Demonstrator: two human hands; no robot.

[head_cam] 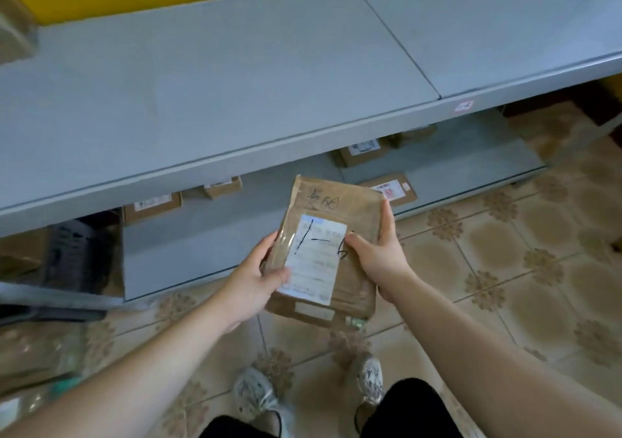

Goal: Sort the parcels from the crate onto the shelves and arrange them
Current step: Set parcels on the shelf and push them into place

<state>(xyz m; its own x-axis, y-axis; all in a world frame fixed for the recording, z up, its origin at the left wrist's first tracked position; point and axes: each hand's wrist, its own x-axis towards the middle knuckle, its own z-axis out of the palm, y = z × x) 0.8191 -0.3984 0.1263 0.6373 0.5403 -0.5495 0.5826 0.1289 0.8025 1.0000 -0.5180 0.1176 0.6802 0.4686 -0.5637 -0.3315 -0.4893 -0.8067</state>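
Pinching flat parcel [336, 208] by its long edges, left hand [255, 279] and right hand [380, 252] fingers [387, 217] curled round; probably light, slightly squashy.

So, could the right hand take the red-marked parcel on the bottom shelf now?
Probably not: right hand and left hand grip the brown parcel, held in front of the red-marked parcel.
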